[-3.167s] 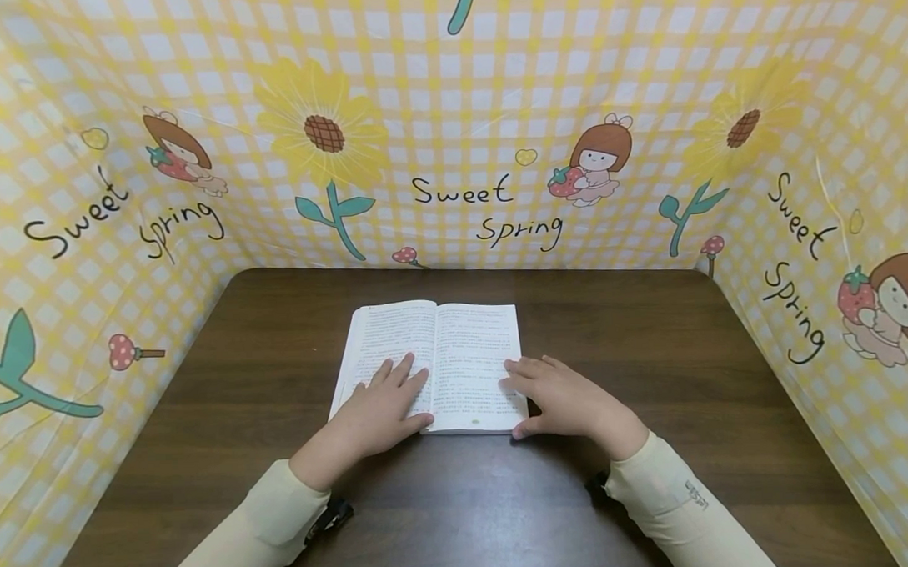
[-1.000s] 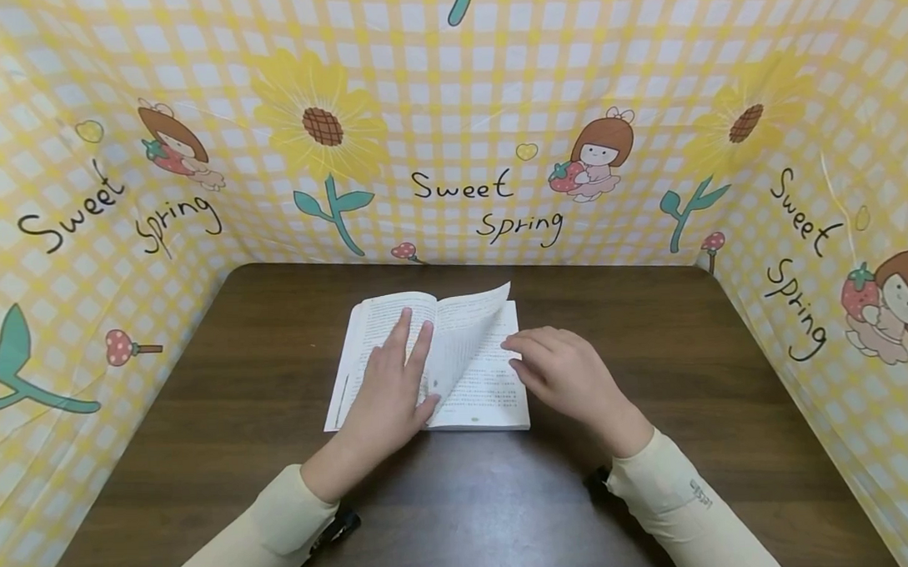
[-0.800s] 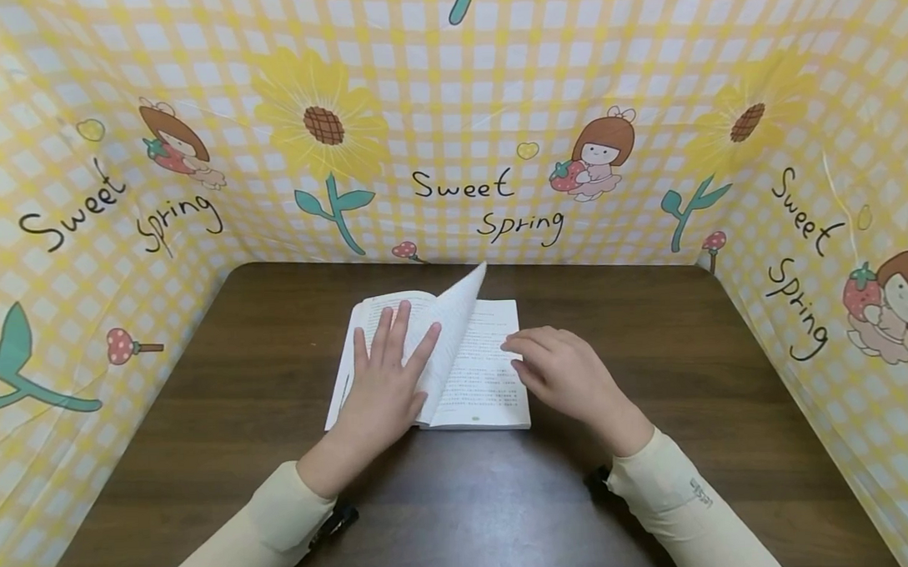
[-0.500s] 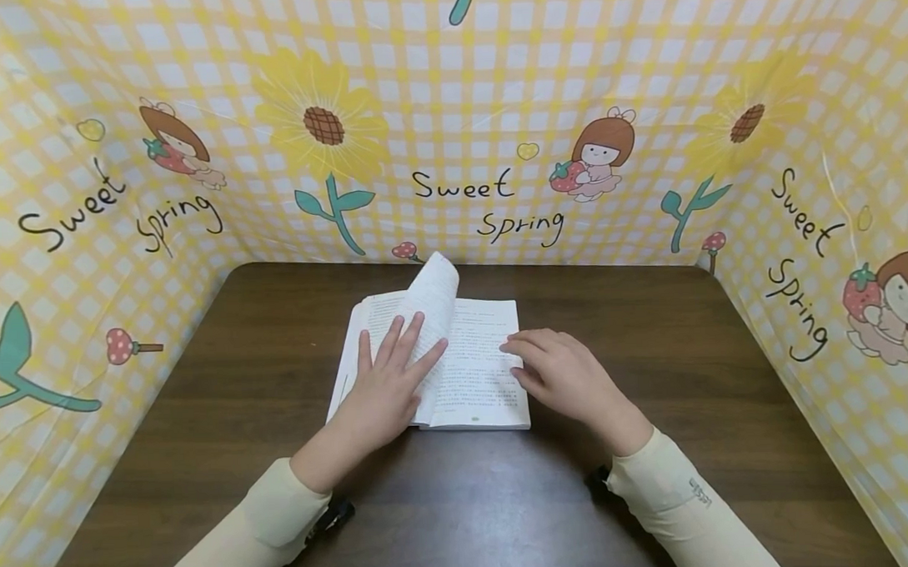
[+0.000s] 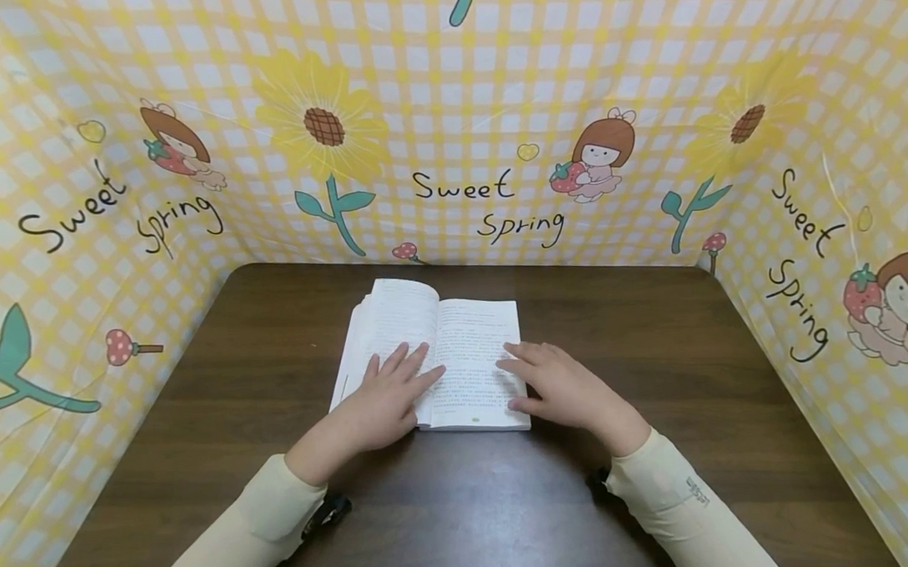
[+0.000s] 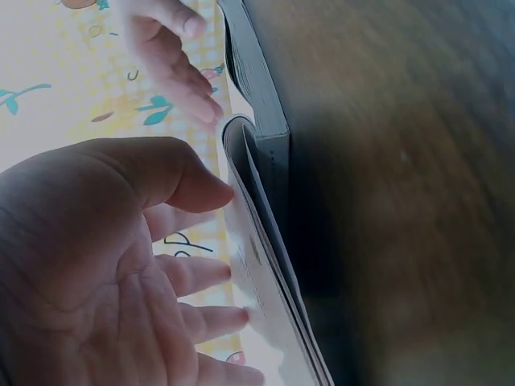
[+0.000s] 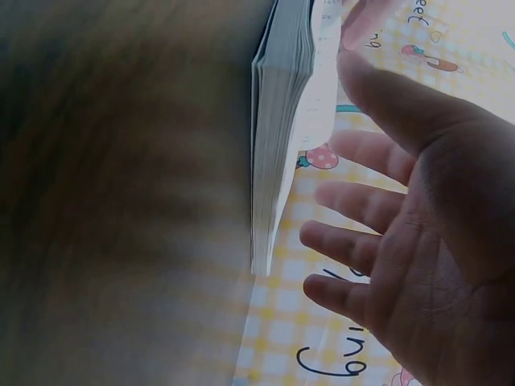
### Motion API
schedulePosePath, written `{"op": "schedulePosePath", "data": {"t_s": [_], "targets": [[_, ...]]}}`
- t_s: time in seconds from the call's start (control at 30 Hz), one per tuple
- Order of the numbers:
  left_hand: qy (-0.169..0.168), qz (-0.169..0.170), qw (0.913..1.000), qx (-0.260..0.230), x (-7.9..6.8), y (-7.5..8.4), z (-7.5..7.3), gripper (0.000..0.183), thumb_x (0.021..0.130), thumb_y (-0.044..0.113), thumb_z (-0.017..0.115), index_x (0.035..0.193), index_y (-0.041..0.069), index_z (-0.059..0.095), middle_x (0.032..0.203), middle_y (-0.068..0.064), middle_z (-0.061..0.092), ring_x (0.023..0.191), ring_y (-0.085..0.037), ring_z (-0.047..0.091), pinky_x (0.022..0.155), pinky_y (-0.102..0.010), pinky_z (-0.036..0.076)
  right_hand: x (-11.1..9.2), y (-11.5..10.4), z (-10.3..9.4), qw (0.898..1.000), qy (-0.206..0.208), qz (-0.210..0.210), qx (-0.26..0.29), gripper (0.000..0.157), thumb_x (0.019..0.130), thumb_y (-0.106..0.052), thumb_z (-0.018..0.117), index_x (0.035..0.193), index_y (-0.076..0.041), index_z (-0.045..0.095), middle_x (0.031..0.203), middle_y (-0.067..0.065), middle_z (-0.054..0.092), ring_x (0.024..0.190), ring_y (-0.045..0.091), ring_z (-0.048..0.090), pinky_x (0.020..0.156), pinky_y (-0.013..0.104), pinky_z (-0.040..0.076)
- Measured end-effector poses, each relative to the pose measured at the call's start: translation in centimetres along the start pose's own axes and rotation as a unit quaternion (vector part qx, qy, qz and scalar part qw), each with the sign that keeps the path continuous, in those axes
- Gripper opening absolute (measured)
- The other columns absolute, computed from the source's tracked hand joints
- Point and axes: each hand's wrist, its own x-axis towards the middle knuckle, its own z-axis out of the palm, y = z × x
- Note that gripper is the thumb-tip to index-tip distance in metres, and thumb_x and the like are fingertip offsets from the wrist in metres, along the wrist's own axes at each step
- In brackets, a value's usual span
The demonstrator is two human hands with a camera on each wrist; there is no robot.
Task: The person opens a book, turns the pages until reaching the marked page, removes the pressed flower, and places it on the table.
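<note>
An open book (image 5: 474,341) with printed pages lies on the brown table. My left hand (image 5: 376,407) is spread over the lower part of its left page, fingertips at the paper. In the left wrist view the left fingers reach along the page near the spine, and a few leaves bow up at the fold. At the right page's outer edge is my right hand (image 5: 566,388), fingers loosely extended with their tips over the margin. The right wrist view shows the thick page block (image 7: 282,121) beside the right hand, whose fingers stand apart around nothing.
The dark wood table (image 5: 462,508) stretches around the book on all sides. A yellow checked cloth (image 5: 448,108) printed with flowers and "Sweet Spring" walls the table at the back, left and right.
The raised page has been turned over from right to left and now lies on the left side. My left hand followed it and drew back slightly; the right fingers have spread a little.
</note>
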Motion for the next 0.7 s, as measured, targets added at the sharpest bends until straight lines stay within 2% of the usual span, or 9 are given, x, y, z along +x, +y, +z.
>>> {"op": "schedulePosePath", "data": {"t_s": [0.13, 0.23, 0.4, 0.53, 0.7], "targets": [[-0.028, -0.039, 0.9982, -0.035, 0.09, -0.12, 0.19, 0.07, 0.095, 0.014, 0.054, 0.162, 0.018, 0.033, 0.17, -0.014, 0.022, 0.156, -0.042, 0.019, 0.114, -0.074, 0.025, -0.16, 0.02, 0.29, 0.999, -0.047, 0.005, 0.021, 0.074, 0.091, -0.053, 0.073, 0.151, -0.015, 0.052, 0.163, 0.012, 0.04, 0.15, 0.032, 0.037, 0.121, 0.059, 0.027], [-0.03, -0.058, 0.9964, -0.053, 0.13, -0.18, 0.34, 0.072, 0.095, 0.017, 0.051, 0.164, 0.016, 0.027, 0.17, -0.013, 0.022, 0.156, -0.041, 0.02, 0.112, -0.074, 0.028, -0.29, 0.01, 0.37, 0.997, -0.069, 0.012, 0.029, 0.082, 0.088, -0.058, 0.073, 0.153, -0.014, 0.049, 0.165, 0.013, 0.035, 0.153, 0.035, 0.032, 0.122, 0.06, 0.022], [-0.028, -0.068, 0.9953, -0.064, -0.03, -0.08, 0.27, 0.063, 0.104, 0.032, 0.051, 0.161, 0.013, 0.033, 0.169, -0.015, 0.023, 0.155, -0.043, 0.021, 0.11, -0.076, 0.029, -0.49, -0.07, 0.29, 0.994, -0.101, 0.029, 0.034, 0.091, 0.084, -0.06, 0.075, 0.156, -0.014, 0.045, 0.168, 0.014, 0.028, 0.155, 0.038, 0.025, 0.123, 0.061, 0.017], [-0.027, -0.068, 0.9956, -0.058, -0.12, 0.04, 0.2, 0.066, 0.103, 0.043, 0.057, 0.159, 0.012, 0.04, 0.169, -0.015, 0.024, 0.155, -0.043, 0.021, 0.109, -0.076, 0.029, -0.56, -0.04, 0.12, 0.992, -0.114, 0.037, 0.039, 0.091, 0.083, -0.06, 0.077, 0.156, -0.015, 0.045, 0.167, 0.013, 0.03, 0.155, 0.037, 0.024, 0.124, 0.059, 0.014], [-0.029, -0.073, 0.9955, -0.054, -0.13, 0.16, 0.13, 0.066, 0.102, 0.044, 0.059, 0.158, 0.013, 0.041, 0.169, -0.015, 0.025, 0.155, -0.043, 0.022, 0.109, -0.076, 0.029, -0.6, 0.0, -0.27, 0.992, -0.118, 0.028, 0.044, 0.08, 0.087, -0.056, 0.074, 0.152, -0.015, 0.051, 0.165, 0.014, 0.035, 0.154, 0.037, 0.027, 0.124, 0.06, 0.014]]}}
